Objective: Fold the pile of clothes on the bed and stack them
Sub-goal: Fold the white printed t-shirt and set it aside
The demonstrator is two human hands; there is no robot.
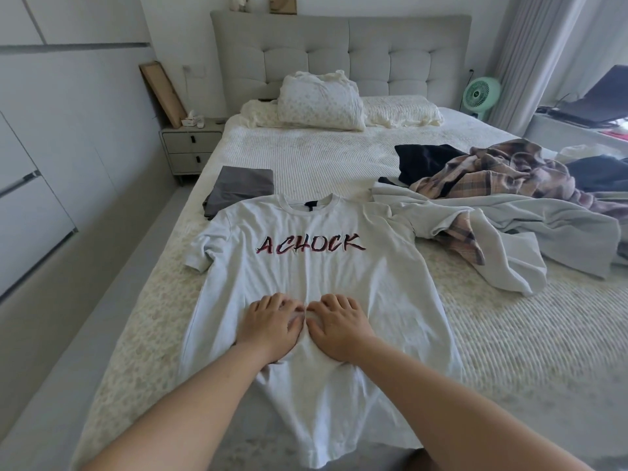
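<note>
Matt white cloth T-shirt (306, 277) lies on a ribbed, textured bedspread (509, 334); the headboard (339, 59) is tufted grey fabric.

a home bedroom: a wide bed (306, 158) with a tufted grey headboard (339, 56) behind it, pillows (319, 103) at its head, a two-drawer nightstand (190, 151) just left of it.

Two hands (268, 326), two pillows (319, 102) (stacked)

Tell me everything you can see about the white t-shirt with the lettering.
The white t-shirt lies front up and spread flat on the bed, collar toward the headboard, short sleeves out. It looks like soft cotton, with red-black "ACHOCK" lettering across the chest. The left hand and right hand press side by side on its middle, wrinkling it.
</note>
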